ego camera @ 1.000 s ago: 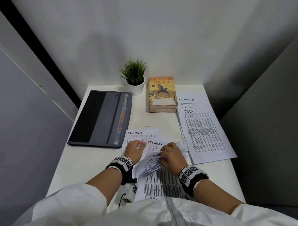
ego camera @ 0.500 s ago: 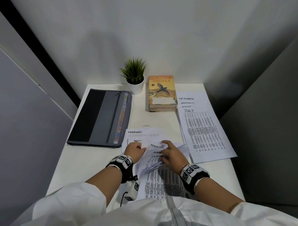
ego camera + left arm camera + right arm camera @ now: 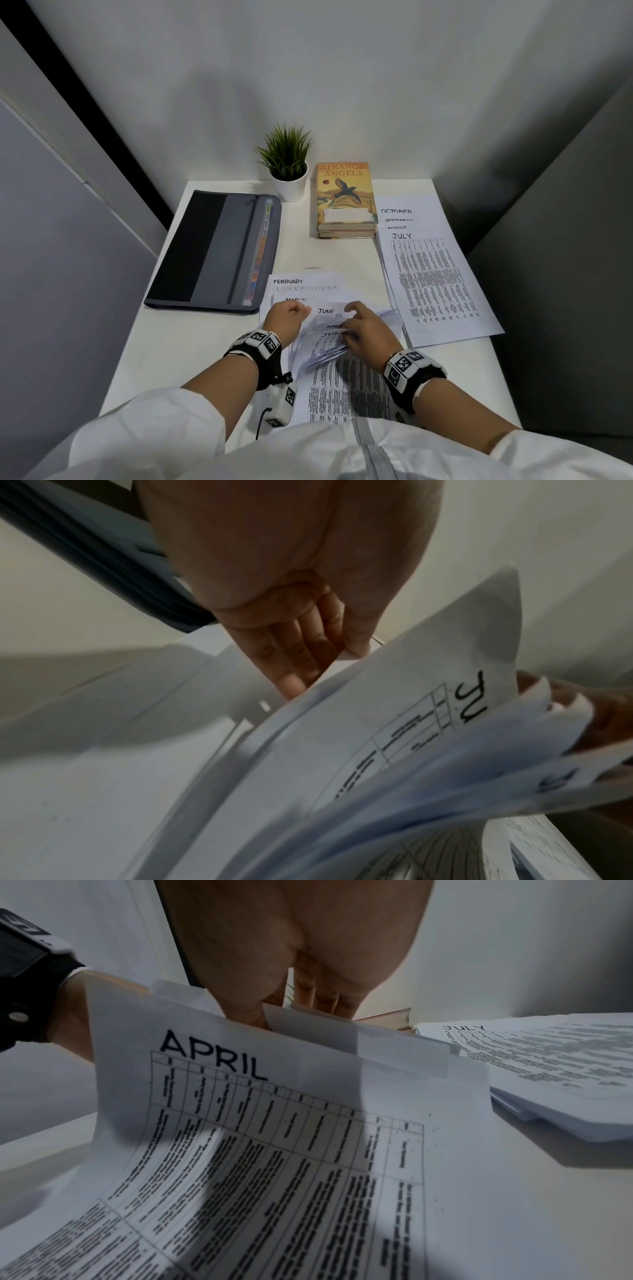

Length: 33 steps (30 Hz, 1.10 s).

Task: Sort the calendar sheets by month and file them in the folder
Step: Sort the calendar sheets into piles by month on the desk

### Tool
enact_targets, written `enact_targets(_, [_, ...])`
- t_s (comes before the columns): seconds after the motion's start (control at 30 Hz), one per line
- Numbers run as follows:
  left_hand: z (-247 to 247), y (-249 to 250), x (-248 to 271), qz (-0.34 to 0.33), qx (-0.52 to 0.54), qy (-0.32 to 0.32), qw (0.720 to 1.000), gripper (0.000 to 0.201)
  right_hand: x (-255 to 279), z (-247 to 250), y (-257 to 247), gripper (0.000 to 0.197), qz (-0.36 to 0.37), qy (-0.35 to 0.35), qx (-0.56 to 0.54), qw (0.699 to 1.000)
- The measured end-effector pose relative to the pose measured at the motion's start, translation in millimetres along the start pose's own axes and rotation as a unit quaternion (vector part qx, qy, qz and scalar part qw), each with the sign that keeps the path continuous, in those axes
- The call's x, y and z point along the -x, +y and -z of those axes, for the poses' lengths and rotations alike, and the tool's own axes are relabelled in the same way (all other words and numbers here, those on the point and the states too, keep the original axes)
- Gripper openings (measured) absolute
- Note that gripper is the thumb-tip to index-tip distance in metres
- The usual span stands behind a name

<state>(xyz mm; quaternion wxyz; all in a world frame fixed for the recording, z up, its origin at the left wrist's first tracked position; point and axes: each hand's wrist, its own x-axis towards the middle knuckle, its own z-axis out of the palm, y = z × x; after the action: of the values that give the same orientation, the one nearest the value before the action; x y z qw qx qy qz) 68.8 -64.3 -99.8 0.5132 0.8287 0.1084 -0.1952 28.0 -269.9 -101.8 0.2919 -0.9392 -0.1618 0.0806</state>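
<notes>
A fanned bunch of calendar sheets [image 3: 329,337] lies at the near middle of the white desk [image 3: 191,342], its upper ends lifted. My left hand [image 3: 291,317] grips the bunch's left edge with curled fingers. My right hand [image 3: 352,322] pinches the sheets from the right; the thumb lies on the APRIL sheet [image 3: 240,1123]. A JUNE sheet [image 3: 325,311] shows between the hands, over FEBRUARY [image 3: 291,281] and MARCH sheets lying flat. A sorted pile with JULY on top [image 3: 431,277] lies to the right. The grey folder [image 3: 219,250] lies shut at the left.
A small potted plant [image 3: 289,164] and a stack of books [image 3: 344,198] stand at the back of the desk against the wall. Grey partitions close in both sides. Bare desk surface shows between the folder and the near edge.
The FEBRUARY sheet that showed between my hands has been leafed aside, and a JUNE sheet now shows there. Both hands stayed on the bunch and shifted only slightly.
</notes>
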Motion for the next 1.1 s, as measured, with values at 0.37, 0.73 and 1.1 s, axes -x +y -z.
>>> enact_targets(0.37, [2, 18, 9, -0.055, 0.040, 0.029, 0.997, 0.006, -6, 6, -3, 0.017, 0.035, -0.037, 0.049, 0.997])
enact_targets(0.73, [-5, 20, 9, -0.068, -0.057, -0.007, 0.996, 0.022, -12, 24, -10, 0.020, 0.054, -0.039, 0.045, 0.997])
enact_targets(1.1, [18, 13, 7, -0.045, -0.035, -0.144, 0.988, 0.022, -20, 20, -13, 0.010, -0.037, 0.037, -0.008, 0.999])
